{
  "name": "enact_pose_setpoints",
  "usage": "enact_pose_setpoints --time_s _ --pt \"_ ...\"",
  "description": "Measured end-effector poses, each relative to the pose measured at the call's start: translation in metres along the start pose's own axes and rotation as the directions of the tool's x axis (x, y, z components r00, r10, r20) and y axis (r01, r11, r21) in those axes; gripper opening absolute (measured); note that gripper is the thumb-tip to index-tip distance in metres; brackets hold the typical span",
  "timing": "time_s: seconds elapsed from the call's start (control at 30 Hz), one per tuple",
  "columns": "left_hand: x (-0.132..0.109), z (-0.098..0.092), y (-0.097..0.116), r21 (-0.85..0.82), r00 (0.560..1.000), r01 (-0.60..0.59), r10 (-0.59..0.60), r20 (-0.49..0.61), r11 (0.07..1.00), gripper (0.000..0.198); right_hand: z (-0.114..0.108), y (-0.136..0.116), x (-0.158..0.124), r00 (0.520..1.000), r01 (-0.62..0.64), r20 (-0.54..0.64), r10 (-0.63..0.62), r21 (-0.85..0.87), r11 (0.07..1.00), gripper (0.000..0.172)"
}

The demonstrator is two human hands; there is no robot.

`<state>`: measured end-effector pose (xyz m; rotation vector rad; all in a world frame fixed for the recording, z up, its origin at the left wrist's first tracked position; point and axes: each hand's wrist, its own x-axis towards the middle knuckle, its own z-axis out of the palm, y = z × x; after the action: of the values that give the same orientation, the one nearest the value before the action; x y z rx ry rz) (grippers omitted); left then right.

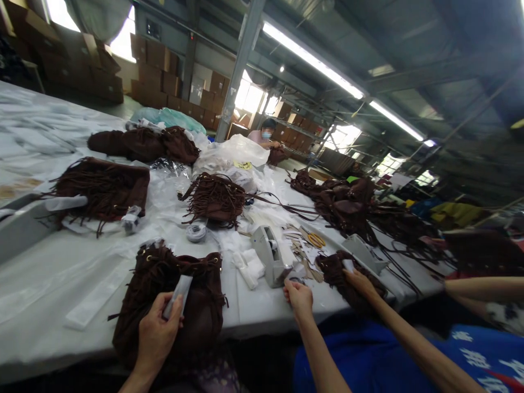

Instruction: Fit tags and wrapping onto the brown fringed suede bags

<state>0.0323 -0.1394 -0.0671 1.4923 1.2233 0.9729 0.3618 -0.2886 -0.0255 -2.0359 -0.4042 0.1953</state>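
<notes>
My left hand [158, 330] is closed on a whitish, semi-clear strip [180, 295], holding it against the front of a dark brown fringed bag [200, 311]. The bag stands at the table's near edge, with metal eyelets round its top. Further right, my right hand [299, 297] has its fingers pinched just below the front end of a grey tape dispenser [270, 259]. What those fingers hold is too small to make out. Folded white foam pieces [249, 267] lie left of the dispenser.
At right, a co-worker's hand [360, 284] presses a white piece on another brown bag [338, 273]. Yellow-handled scissors [316, 240] lie among paper tags. More fringed bags [215, 199] and a tape roll [196, 233] are behind. Another dispenser [24, 226] stands at left.
</notes>
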Motion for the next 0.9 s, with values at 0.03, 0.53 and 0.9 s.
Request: enact_pose_setpoints --time_s 0.03,0.53,0.9 --pt "0.000 0.000 -0.001 0.003 1.000 -0.001 0.001 -0.002 1.000 0.037 0.005 0.000 -0.004 1.000 0.000 -0.020 0.000 -0.002 1.000 0.038" --pt "0.001 -0.002 0.004 0.053 0.997 0.083 -0.082 -0.014 0.995 0.040 0.008 0.021 0.002 0.977 0.094 -0.188 -0.102 -0.048 0.994 0.038" --pt "-0.001 -0.002 -0.006 0.092 0.997 0.073 -0.070 -0.037 0.993 0.040 0.038 0.020 -0.010 0.987 0.114 -0.124 -0.104 0.073 0.991 0.044"
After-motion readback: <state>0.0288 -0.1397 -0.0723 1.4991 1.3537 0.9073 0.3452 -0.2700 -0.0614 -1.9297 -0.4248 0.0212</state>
